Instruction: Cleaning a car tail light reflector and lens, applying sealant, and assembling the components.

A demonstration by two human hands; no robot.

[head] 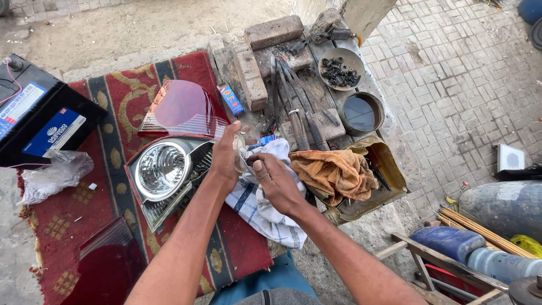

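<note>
Together, two hands point(251, 166) grip one cloth point(265, 209).

One view only, worn on the head, tilted steeply down and slightly forward over both forearms. Close range: left hand point(226, 158) and right hand point(276, 183) near frame centre, arms entering from 6 o'clock. Beneath, a red patterned woven rug point(118, 107) filling 7 to 11 o'clock; a low concrete slab crowded with tools point(316, 90) toward 12 to 1 o'clock; grey paved brick ground point(463, 85) stretching to 2 o'clock. No second view for overlap.
</note>
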